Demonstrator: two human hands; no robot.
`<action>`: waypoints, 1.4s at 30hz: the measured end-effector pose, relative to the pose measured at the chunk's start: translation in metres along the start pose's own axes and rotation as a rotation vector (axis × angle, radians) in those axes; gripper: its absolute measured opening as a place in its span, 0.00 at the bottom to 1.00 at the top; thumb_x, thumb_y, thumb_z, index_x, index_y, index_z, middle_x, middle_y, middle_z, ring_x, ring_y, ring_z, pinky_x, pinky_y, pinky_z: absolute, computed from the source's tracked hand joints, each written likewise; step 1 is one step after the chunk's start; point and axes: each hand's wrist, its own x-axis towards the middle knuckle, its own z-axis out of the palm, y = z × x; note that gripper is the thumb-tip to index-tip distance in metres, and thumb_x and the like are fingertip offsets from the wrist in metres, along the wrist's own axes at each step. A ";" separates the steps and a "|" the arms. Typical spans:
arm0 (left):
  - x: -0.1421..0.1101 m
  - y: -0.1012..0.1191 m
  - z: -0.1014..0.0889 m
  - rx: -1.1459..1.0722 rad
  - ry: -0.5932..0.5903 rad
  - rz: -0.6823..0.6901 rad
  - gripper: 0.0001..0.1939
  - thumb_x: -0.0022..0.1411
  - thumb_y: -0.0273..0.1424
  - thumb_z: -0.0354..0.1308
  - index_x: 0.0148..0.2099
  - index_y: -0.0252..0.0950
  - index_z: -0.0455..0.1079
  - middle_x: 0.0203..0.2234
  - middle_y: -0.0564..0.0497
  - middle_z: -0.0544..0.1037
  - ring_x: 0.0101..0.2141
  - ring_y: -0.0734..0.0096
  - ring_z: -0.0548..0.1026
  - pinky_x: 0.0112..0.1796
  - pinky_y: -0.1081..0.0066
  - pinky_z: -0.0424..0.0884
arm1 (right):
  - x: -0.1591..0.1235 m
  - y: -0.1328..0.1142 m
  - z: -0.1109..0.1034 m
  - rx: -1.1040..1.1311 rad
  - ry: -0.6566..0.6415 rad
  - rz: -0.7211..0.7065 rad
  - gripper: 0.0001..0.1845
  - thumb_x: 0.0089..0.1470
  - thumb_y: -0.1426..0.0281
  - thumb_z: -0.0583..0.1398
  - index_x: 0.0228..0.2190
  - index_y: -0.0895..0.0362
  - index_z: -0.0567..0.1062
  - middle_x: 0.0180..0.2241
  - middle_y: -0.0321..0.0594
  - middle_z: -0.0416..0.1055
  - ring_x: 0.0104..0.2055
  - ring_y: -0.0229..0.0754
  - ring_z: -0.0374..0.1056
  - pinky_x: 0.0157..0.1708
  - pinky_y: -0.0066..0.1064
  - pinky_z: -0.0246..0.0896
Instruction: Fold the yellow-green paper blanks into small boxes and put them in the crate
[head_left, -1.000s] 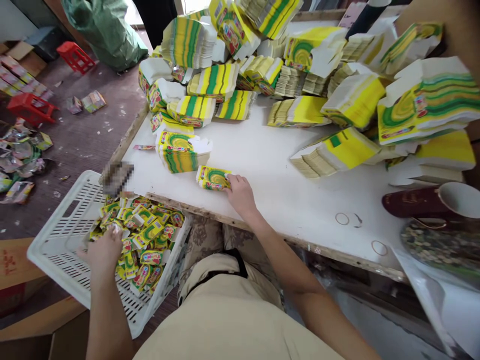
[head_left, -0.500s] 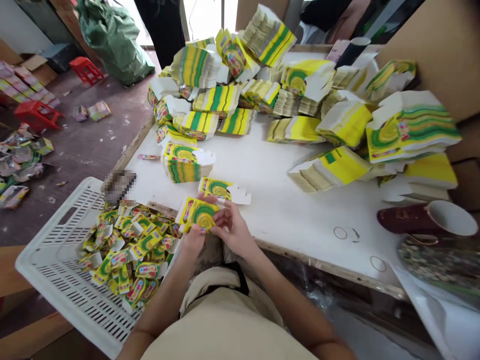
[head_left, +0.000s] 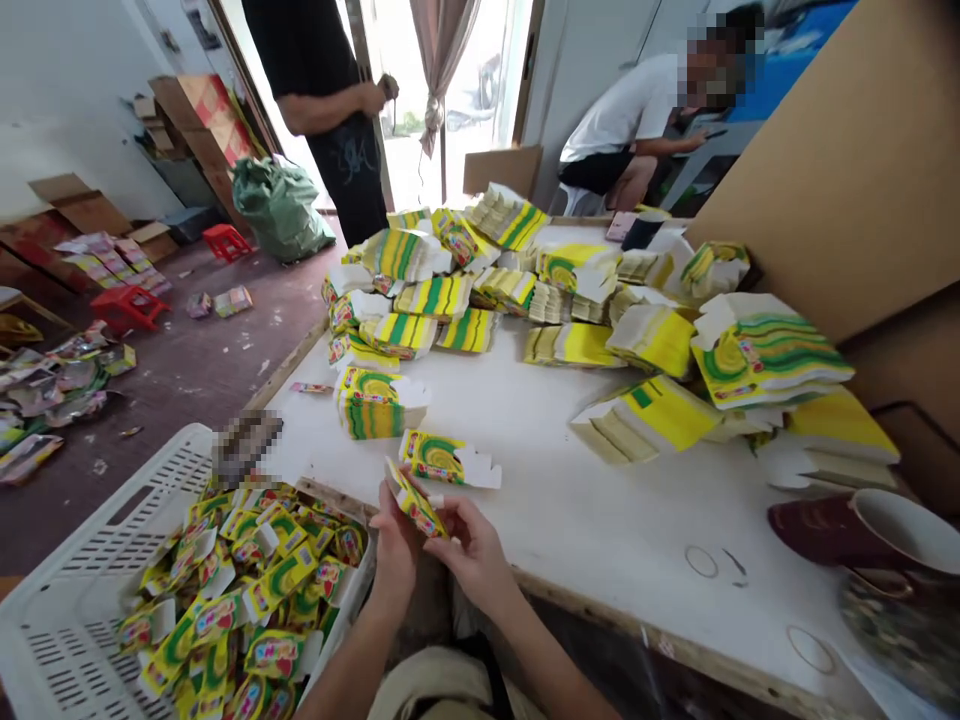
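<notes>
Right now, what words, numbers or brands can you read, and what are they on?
Nothing can be read for sure.
Held yellow box: colourful lettering, too blurred.
Yellow carton on the white table: lettering, too small.
Boxes in the white basket: colourful lettering, too blurred.
Stacked cartons: lettering, too small.
Dark red mug: no clear letters.

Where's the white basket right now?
In the head view, the basket is at lower left, beside the table and left of the left hand.
</notes>
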 end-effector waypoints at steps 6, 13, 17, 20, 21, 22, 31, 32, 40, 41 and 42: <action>0.003 -0.006 -0.002 -0.059 0.126 0.023 0.17 0.54 0.47 0.65 0.33 0.37 0.73 0.26 0.53 0.76 0.29 0.71 0.72 0.35 0.71 0.71 | 0.002 0.002 -0.014 0.008 0.060 0.003 0.19 0.47 0.57 0.67 0.20 0.55 0.67 0.20 0.30 0.60 0.24 0.37 0.57 0.26 0.28 0.54; 0.010 0.047 -0.036 0.168 -0.271 0.213 0.41 0.54 0.61 0.54 0.62 0.41 0.63 0.56 0.41 0.71 0.57 0.50 0.67 0.54 0.56 0.65 | -0.001 -0.021 -0.051 -0.537 0.141 -0.406 0.08 0.57 0.70 0.61 0.26 0.53 0.73 0.26 0.36 0.69 0.31 0.42 0.63 0.31 0.32 0.58; 0.000 0.061 -0.033 0.683 -0.517 0.187 0.52 0.40 0.50 0.72 0.65 0.41 0.58 0.61 0.39 0.65 0.61 0.44 0.61 0.60 0.49 0.57 | -0.010 -0.033 -0.053 -0.861 -0.035 -0.633 0.09 0.59 0.76 0.58 0.32 0.51 0.76 0.29 0.38 0.72 0.34 0.44 0.65 0.38 0.37 0.61; -0.008 0.051 -0.021 0.876 -0.579 0.094 0.39 0.46 0.39 0.70 0.60 0.39 0.63 0.52 0.41 0.73 0.52 0.49 0.71 0.53 0.52 0.65 | -0.016 -0.031 -0.047 -0.828 -0.081 -0.659 0.12 0.57 0.77 0.59 0.38 0.49 0.76 0.39 0.41 0.74 0.45 0.49 0.68 0.52 0.49 0.60; -0.010 0.046 -0.017 0.884 -0.561 0.088 0.34 0.49 0.37 0.67 0.58 0.39 0.63 0.50 0.42 0.74 0.50 0.51 0.72 0.51 0.54 0.67 | -0.017 -0.029 -0.047 -0.773 -0.031 -0.631 0.14 0.56 0.75 0.60 0.43 0.47 0.75 0.47 0.43 0.73 0.52 0.52 0.66 0.57 0.53 0.56; -0.011 0.042 -0.015 0.882 -0.534 0.096 0.32 0.51 0.36 0.65 0.58 0.38 0.62 0.49 0.42 0.74 0.49 0.53 0.73 0.50 0.56 0.68 | -0.017 -0.025 -0.047 -0.694 0.040 -0.584 0.20 0.55 0.72 0.62 0.50 0.47 0.72 0.55 0.46 0.68 0.58 0.55 0.61 0.60 0.56 0.52; -0.023 0.018 -0.005 0.862 -0.614 0.300 0.35 0.51 0.26 0.60 0.60 0.42 0.54 0.55 0.44 0.68 0.54 0.56 0.69 0.52 0.59 0.67 | -0.017 0.006 -0.029 0.259 -0.029 0.234 0.27 0.50 0.46 0.63 0.46 0.49 0.76 0.49 0.45 0.75 0.53 0.55 0.71 0.52 0.47 0.69; -0.023 0.017 -0.004 0.879 -0.606 0.307 0.33 0.51 0.25 0.59 0.58 0.42 0.56 0.53 0.45 0.69 0.52 0.57 0.70 0.51 0.60 0.68 | -0.017 0.006 -0.028 0.294 -0.038 0.259 0.29 0.47 0.45 0.65 0.46 0.50 0.76 0.48 0.46 0.75 0.52 0.55 0.72 0.51 0.47 0.69; -0.012 0.016 -0.005 0.893 -0.669 0.126 0.31 0.46 0.24 0.58 0.54 0.40 0.56 0.45 0.47 0.72 0.43 0.58 0.73 0.43 0.62 0.70 | -0.021 0.005 -0.029 -0.085 -0.091 0.086 0.35 0.55 0.50 0.59 0.60 0.53 0.66 0.59 0.51 0.66 0.63 0.56 0.60 0.61 0.54 0.55; -0.010 0.014 -0.006 0.877 -0.683 0.128 0.33 0.46 0.24 0.58 0.55 0.40 0.56 0.44 0.47 0.72 0.42 0.59 0.73 0.43 0.61 0.70 | -0.024 0.003 -0.028 -0.196 -0.129 0.021 0.33 0.57 0.56 0.60 0.61 0.52 0.64 0.62 0.50 0.62 0.65 0.56 0.56 0.62 0.55 0.53; -0.008 0.011 -0.007 0.866 -0.686 0.142 0.33 0.45 0.23 0.57 0.56 0.39 0.56 0.45 0.46 0.71 0.42 0.60 0.73 0.44 0.61 0.70 | -0.026 0.002 -0.026 -0.293 -0.166 -0.044 0.32 0.57 0.63 0.60 0.62 0.52 0.62 0.65 0.49 0.57 0.67 0.55 0.53 0.63 0.54 0.53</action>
